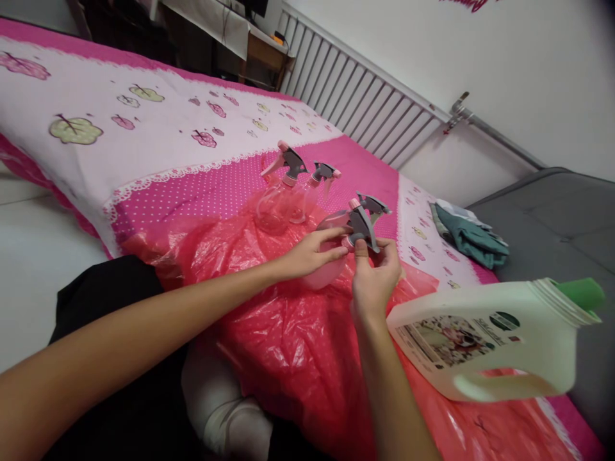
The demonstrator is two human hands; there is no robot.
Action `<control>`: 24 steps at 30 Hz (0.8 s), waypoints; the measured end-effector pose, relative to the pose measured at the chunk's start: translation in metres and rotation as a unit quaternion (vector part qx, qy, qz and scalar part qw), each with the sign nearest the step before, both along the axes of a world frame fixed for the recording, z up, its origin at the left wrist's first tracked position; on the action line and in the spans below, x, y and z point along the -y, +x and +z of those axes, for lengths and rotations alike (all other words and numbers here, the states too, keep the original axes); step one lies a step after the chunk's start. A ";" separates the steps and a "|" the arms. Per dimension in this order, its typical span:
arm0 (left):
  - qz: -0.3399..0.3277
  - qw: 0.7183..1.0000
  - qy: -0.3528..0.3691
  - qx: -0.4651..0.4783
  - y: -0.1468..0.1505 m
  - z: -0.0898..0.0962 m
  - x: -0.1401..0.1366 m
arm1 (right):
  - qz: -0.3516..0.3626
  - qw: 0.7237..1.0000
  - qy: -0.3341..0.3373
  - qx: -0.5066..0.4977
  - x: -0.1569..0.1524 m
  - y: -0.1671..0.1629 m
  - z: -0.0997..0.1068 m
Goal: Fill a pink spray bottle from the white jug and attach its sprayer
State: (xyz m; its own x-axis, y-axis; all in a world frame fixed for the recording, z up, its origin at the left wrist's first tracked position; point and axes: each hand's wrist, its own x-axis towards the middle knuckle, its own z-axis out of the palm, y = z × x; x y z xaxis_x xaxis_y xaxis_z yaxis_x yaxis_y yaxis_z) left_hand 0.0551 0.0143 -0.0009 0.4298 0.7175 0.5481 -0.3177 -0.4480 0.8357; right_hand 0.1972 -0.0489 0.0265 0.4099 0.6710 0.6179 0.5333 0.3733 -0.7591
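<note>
A clear pinkish spray bottle point(323, 276) stands tilted between my hands, its grey trigger head point(361, 225) uppermost. My left hand point(314, 251) closes its fingers round the bottle's neck. On the grey trigger head, my right hand point(377, 272) grips with thumb and fingers. Right behind it shows another grey spray head point(375, 203), its bottle mostly hidden. Farther back are two more clear spray bottles, one at the left point(273, 208) and one beside it point(302, 200), both with grey and pink heads. A red plastic sheet point(288, 333) lies under them all.
To my right a large whitish jug point(480, 339) with a green spout leans on the red sheet. Folded clothes point(473, 234) lie by the grey headboard point(557, 218). The bed has a pink and white cover point(168, 121). A metal railing point(355, 89) runs along the wall.
</note>
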 end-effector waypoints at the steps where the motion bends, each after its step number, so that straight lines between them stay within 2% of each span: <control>1: -0.001 1.000 0.000 0.000 0.000 0.001 0.000 | -0.002 1.000 0.001 0.001 0.000 0.000 -0.001; 9: 0.000 1.000 -0.011 -0.003 0.002 0.004 -0.002 | -0.006 1.000 -0.007 0.002 -0.002 0.003 -0.014; 18: 0.011 1.000 -0.027 -0.010 0.003 -0.002 -0.005 | 0.004 1.000 -0.021 0.006 -0.007 0.005 -0.012; 24: 0.010 0.999 -0.018 -0.032 -0.001 0.000 -0.005 | -0.019 0.999 -0.027 -0.009 -0.003 0.001 -0.013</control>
